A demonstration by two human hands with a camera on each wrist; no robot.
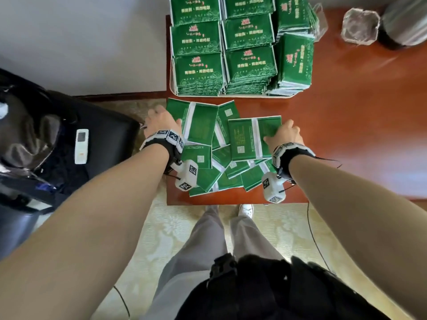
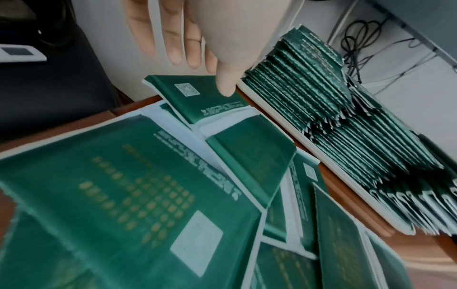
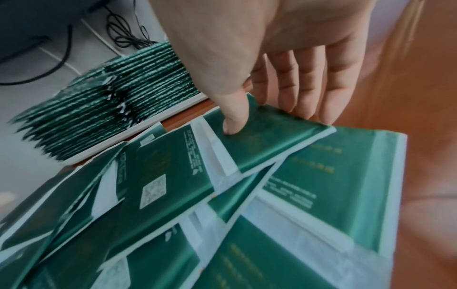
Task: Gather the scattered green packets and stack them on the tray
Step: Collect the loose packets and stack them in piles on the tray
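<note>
Hands (image 1: 161, 122) (image 1: 283, 135) flank scattered packets (image 1: 221, 148)

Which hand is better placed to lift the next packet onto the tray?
Probably the right hand: its thumb and fingers already pinch a top packet. The left hand only touches a packet with its thumb, though nearer the tray.

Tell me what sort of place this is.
Probably an office or reception room, not a factory: a polished wooden table, patterned carpet, a dark leather chair with a remote control, and cables along the wall.
</note>
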